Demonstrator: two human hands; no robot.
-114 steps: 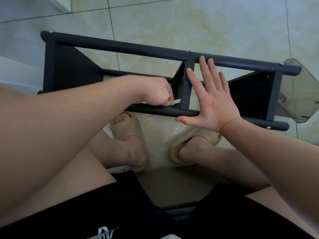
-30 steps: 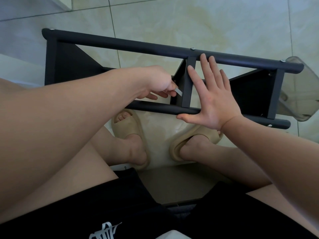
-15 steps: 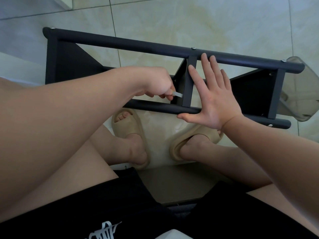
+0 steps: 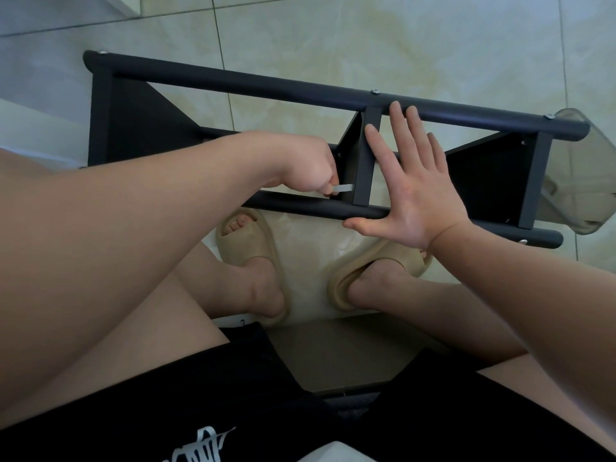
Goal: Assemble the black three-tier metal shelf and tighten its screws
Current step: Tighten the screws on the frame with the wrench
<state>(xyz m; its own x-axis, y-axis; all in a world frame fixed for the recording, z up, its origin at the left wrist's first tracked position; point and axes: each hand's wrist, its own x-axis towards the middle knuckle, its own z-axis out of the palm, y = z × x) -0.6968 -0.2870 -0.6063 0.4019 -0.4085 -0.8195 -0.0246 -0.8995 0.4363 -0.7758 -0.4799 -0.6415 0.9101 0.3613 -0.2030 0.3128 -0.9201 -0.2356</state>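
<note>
Screw tightening on the shelf point(image 4: 266, 85) lying sideways on the floor point(image 4: 416, 38): left hand point(image 4: 306, 165) clenches a hex key point(image 4: 343, 188) beside its middle tier point(image 4: 365, 161), flat, spread right hand point(image 4: 416, 191) braces that tier; next turn likely needs the key re-seated.

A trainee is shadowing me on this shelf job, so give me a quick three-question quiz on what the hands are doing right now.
1. True or false: the right hand curls round the near tube of the shelf.
2. What does the left hand pinch? A) a small silver wrench B) a hammer C) nothing
3. Fill in: the wrench sits beside the ____ tier's bracket (left, middle or right in the picture).
Key: 1 false, its fingers lie straight and flat against the frame; 2 A; 3 middle.
</note>
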